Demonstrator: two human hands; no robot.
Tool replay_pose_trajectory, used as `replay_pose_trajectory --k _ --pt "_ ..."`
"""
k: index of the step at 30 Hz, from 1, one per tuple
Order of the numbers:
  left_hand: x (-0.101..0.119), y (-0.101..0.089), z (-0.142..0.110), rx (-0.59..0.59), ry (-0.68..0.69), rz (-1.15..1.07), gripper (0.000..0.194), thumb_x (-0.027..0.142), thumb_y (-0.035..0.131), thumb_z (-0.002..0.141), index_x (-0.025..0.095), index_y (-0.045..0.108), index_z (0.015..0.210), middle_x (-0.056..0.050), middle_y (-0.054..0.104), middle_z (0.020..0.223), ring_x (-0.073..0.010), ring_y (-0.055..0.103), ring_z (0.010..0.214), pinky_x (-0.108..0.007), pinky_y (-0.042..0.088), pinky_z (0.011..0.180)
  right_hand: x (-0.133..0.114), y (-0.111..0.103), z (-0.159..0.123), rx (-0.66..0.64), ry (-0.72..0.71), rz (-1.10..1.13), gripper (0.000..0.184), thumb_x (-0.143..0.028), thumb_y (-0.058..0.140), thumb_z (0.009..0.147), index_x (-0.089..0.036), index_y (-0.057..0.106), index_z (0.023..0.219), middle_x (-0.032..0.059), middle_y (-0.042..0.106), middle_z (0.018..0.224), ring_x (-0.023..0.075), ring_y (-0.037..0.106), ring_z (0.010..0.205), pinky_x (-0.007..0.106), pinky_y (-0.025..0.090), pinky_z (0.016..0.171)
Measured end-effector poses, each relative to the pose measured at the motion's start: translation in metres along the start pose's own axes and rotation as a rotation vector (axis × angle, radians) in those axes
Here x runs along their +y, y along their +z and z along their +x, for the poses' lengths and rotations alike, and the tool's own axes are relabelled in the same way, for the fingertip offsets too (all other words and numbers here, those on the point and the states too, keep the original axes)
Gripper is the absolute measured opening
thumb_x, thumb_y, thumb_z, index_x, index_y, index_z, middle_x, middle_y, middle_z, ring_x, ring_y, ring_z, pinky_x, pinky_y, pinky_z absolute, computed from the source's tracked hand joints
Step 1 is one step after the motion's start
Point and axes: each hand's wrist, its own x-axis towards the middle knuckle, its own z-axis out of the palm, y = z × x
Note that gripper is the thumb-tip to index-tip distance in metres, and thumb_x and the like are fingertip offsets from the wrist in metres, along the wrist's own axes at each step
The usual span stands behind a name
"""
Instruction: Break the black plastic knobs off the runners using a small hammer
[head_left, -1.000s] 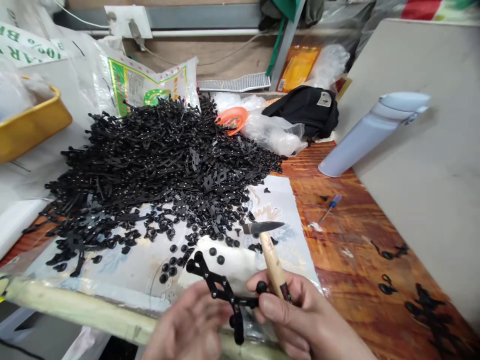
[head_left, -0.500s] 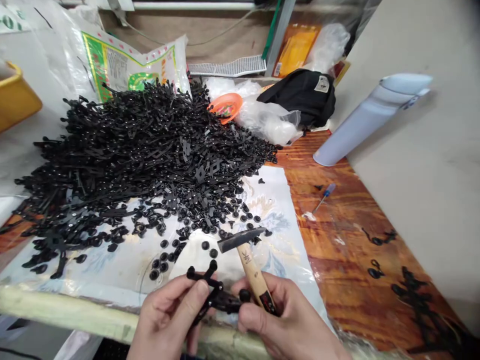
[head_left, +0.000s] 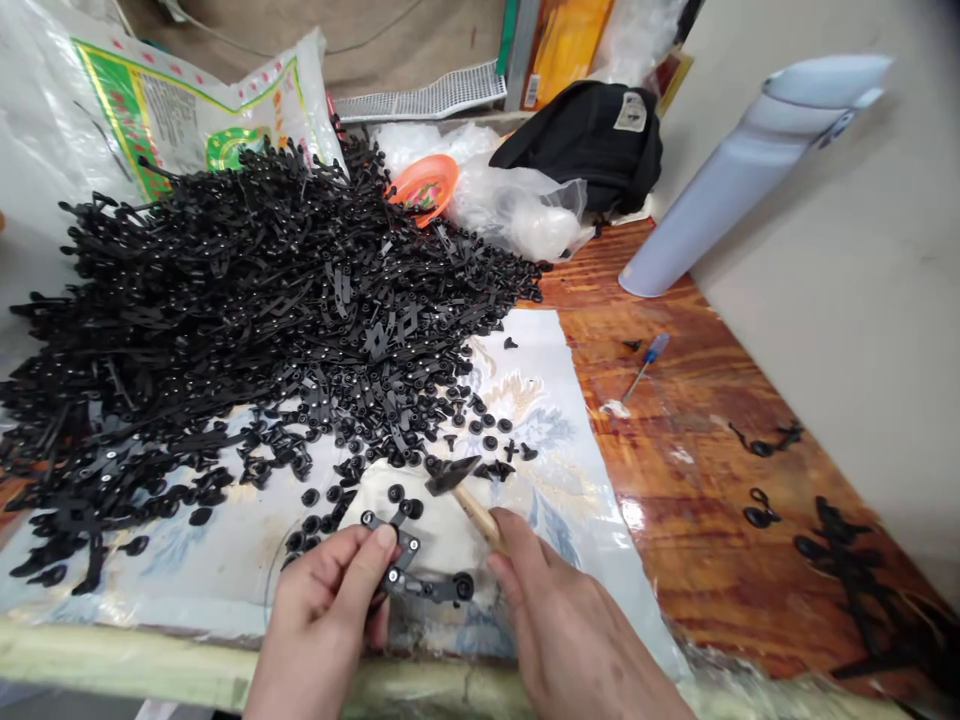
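My left hand (head_left: 334,595) pinches a black riveted scissor linkage (head_left: 427,585) between thumb and fingers, over the front of the table. Round black caps sit at the linkage's ends. In my right hand (head_left: 559,600) is a hammer (head_left: 474,508), gripped by its wooden handle, with the dark metal head pointing away from me. The hammer head hovers or rests by a pale pad (head_left: 442,540); I cannot tell whether they touch. Loose black round caps (head_left: 311,525) lie beside my left hand, and a big heap of black linkages (head_left: 247,300) rises behind.
A patterned plastic sheet (head_left: 525,385) covers part of the wooden tabletop (head_left: 660,480). To the right are a small screwdriver (head_left: 646,365), a pale blue bottle (head_left: 720,190) and more black parts (head_left: 847,570). An orange dish (head_left: 426,188) and a black bag (head_left: 592,150) are at the back.
My right hand has let go of the linkage and now grips the hammer's handle further round. The linkage stays in my left hand, turned so its rivets show. The view has shifted.
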Motion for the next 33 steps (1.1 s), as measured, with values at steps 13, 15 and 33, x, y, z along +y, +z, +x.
replay_pose_trajectory --k 13,15,33 --pt "0.013 0.007 -0.005 0.043 -0.058 -0.077 0.035 0.045 0.079 0.063 0.014 0.064 0.056 0.006 0.044 0.038 -0.0051 0.034 0.041 -0.014 0.026 0.044 -0.006 -0.007 0.004 -0.054 0.029 0.014 0.030 -0.019 0.022 0.095 -0.014 0.047 0.111 0.0096 0.068 0.070 0.0267 0.069 0.053 0.031 0.041 0.043" --pt "0.012 0.007 -0.004 0.046 -0.061 -0.085 0.033 0.044 0.080 0.062 0.015 0.065 0.058 0.007 0.043 0.039 -0.0054 0.033 0.041 -0.015 0.025 0.043 -0.006 -0.009 0.004 -0.064 0.048 0.032 0.031 -0.019 0.022 0.094 -0.014 0.047 0.111 0.0098 0.067 0.070 0.0264 0.068 0.054 0.031 0.039 0.044" --pt "0.009 0.007 -0.004 0.032 -0.056 -0.122 0.036 0.043 0.081 0.062 0.015 0.061 0.054 0.006 0.043 0.036 -0.0049 0.031 0.040 -0.013 0.026 0.042 -0.011 -0.017 0.005 -0.090 0.109 0.183 0.038 -0.026 0.021 0.096 -0.013 0.051 0.114 0.0147 0.070 0.085 0.0257 0.069 0.065 0.035 0.049 0.054"
